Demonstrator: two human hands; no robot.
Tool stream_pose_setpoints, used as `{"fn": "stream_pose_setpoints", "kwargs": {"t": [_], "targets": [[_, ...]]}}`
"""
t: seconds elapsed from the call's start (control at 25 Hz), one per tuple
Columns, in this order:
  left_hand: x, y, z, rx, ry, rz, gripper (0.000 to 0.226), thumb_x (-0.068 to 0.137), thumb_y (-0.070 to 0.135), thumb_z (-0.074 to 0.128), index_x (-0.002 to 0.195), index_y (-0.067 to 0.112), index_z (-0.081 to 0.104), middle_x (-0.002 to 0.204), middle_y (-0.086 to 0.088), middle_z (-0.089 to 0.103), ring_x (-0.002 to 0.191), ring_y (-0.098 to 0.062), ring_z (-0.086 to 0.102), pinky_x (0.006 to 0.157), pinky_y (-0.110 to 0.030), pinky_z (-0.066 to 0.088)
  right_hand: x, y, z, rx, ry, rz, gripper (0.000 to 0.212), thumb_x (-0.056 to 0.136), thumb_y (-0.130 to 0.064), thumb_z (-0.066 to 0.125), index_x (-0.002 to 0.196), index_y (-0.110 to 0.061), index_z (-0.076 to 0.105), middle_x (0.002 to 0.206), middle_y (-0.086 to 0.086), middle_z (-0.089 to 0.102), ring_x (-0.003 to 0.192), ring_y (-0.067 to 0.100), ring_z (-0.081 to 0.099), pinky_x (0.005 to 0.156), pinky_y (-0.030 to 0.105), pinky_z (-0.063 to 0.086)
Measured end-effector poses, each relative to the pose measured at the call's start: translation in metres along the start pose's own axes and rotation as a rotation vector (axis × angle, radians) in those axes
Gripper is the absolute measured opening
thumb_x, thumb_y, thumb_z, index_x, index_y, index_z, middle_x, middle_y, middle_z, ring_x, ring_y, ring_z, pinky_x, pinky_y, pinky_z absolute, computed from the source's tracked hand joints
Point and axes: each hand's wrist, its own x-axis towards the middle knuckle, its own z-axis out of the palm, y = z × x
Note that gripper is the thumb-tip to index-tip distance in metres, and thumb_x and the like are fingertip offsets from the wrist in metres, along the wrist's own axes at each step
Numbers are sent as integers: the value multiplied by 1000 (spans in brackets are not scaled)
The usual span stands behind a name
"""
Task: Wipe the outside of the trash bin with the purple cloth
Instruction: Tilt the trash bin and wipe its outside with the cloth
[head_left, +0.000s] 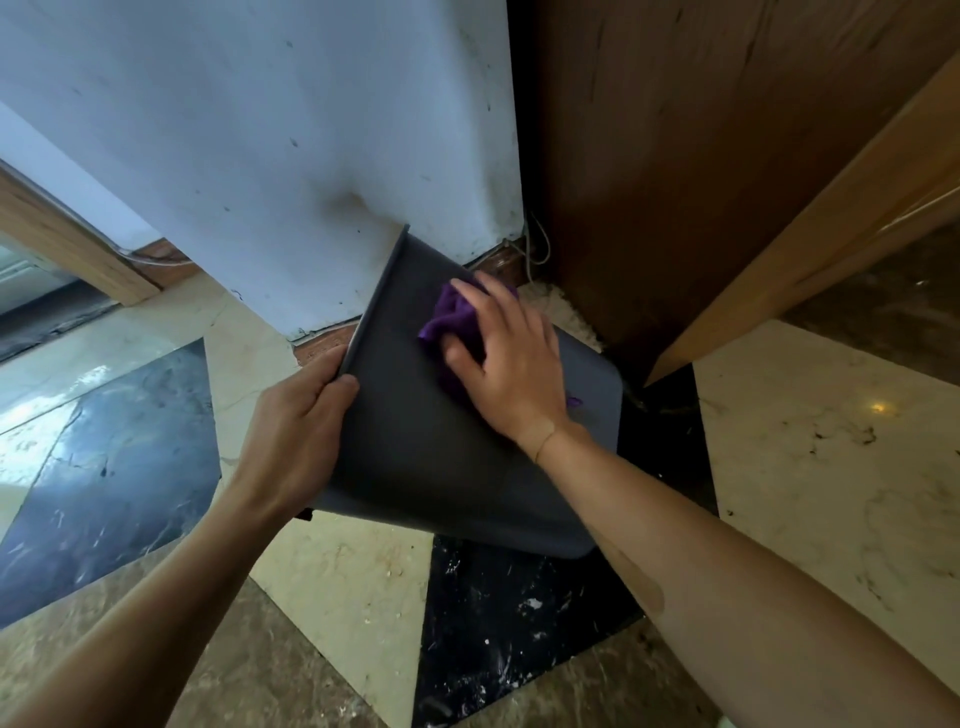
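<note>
A dark grey trash bin (415, 457) lies tipped on its side on the floor, its rim toward the white wall and one broad side facing up. My left hand (296, 421) grips the bin's rim at the left edge. My right hand (511, 358) presses a crumpled purple cloth (449, 319) flat against the upper part of that side; most of the cloth is hidden under my palm and fingers.
A scuffed white wall (260, 130) stands just behind the bin. A dark wooden door (701, 156) and its lighter frame (831, 223) are to the right. The marble floor (831, 441) has cream and black tiles with dusty marks. A thin cable (535, 244) hangs at the wall corner.
</note>
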Motion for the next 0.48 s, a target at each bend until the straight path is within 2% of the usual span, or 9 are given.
{"fn": "stream_pose_setpoints", "kwargs": {"t": [0.12,0.24,0.32,0.4,0.48], "targets": [[-3,-3,1,22,42,-26,37,100,18,43,101,50,61,99,22,67,91,0,61,74,-22,47,-21,29,-3,-10,25,115,56,94,-55,40,145,-35,38,154,-6,40,140,23,36,112,46,31],[-5,-2,1,39,54,-25,32,100,20,44,102,48,60,95,25,65,88,7,60,70,-17,45,-52,64,-13,-19,42,222,53,95,-51,41,145,-34,38,153,-7,41,139,23,37,110,45,35],[-4,2,3,57,41,1,28,101,22,44,104,44,61,93,25,65,88,4,61,68,-15,46,-75,76,-19,59,83,333,49,97,-45,44,143,-32,40,152,-6,40,140,24,36,112,47,36],[-5,7,6,88,24,44,27,100,26,42,108,36,65,94,17,67,88,-4,62,75,-28,52,-100,66,-16,148,150,408,44,99,-38,44,142,-30,44,152,-5,41,142,23,34,115,47,33],[-7,12,8,107,4,75,31,98,29,39,113,25,66,98,5,69,89,-12,63,80,-45,53,-121,33,-6,196,183,347,41,101,-36,41,141,-29,46,152,-6,42,145,19,32,118,48,28]]}}
